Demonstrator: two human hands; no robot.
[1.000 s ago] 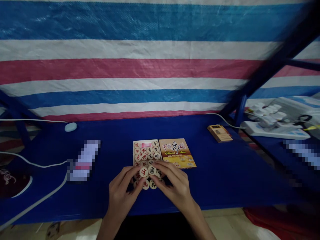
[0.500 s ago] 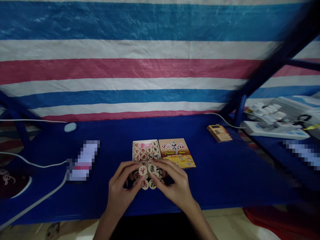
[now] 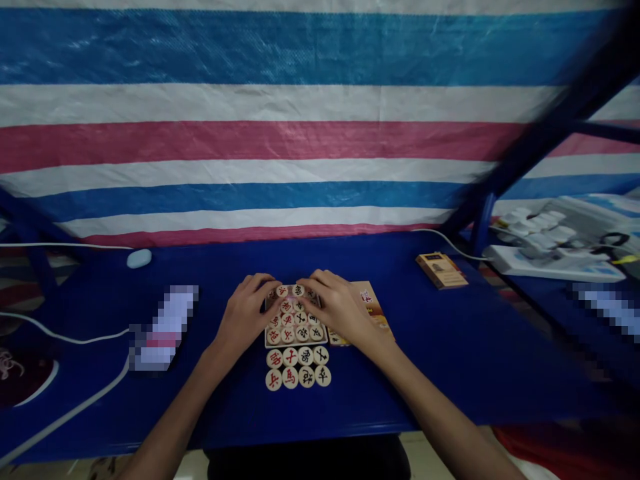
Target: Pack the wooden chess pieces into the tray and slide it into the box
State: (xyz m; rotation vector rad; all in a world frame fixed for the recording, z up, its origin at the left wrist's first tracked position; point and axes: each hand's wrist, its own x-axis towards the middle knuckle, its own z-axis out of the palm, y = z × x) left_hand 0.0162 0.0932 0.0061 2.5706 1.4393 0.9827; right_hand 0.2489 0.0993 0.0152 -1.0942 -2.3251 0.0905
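Note:
My left hand (image 3: 250,305) pinches a round wooden Chinese chess piece with a red character (image 3: 282,291). Beside it, a piece with a black character (image 3: 299,290) is between the thumb and fingers of my right hand (image 3: 333,303). Both are over the far end of a shallow white box (image 3: 296,346), where several pieces lie in rows, red on the left and black on the right. The fingers hide part of the far rows. In front of the box, two rows of loose pieces (image 3: 299,367) lie face up on the blue table.
The printed Chinese chess lid (image 3: 383,320) lies right of the box, partly under my right forearm. A small tan carton (image 3: 442,270) sits further right. To the left are a blurred phone (image 3: 167,327), white cables and a pale blue case (image 3: 139,259). A power strip (image 3: 555,263) stands far right.
Both hands have moved away from me, carrying the red and black pieces from the box's near end to its far end. The two loose rows in front are uncovered.

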